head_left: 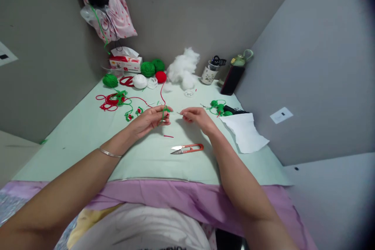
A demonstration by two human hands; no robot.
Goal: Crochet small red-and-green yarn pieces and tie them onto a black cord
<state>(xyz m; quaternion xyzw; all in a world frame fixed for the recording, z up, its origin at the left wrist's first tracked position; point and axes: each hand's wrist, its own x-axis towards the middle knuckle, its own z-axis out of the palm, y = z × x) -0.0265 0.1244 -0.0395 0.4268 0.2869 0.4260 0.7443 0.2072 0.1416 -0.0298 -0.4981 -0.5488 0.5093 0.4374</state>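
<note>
My left hand (152, 119) is closed around a small green crocheted piece (164, 113) with a red yarn strand (161, 91) running from it back to a red yarn ball (160, 76). My right hand (195, 116) pinches a thin needle or hook (179, 113) whose tip points left at the green piece, a short gap between them. Both hands hover over the pale green table (88, 133). Red-handled thread snips (187, 149) lie on the table just in front of my hands.
At the back stand green yarn balls (152, 67), a white ball (140, 81), stuffing (184, 68), a tissue box (125, 62), a cup of tools (210, 72) and a bottle (234, 75). Tangled yarn (113, 100) lies left; green pieces (219, 107) and white paper (244, 132) right.
</note>
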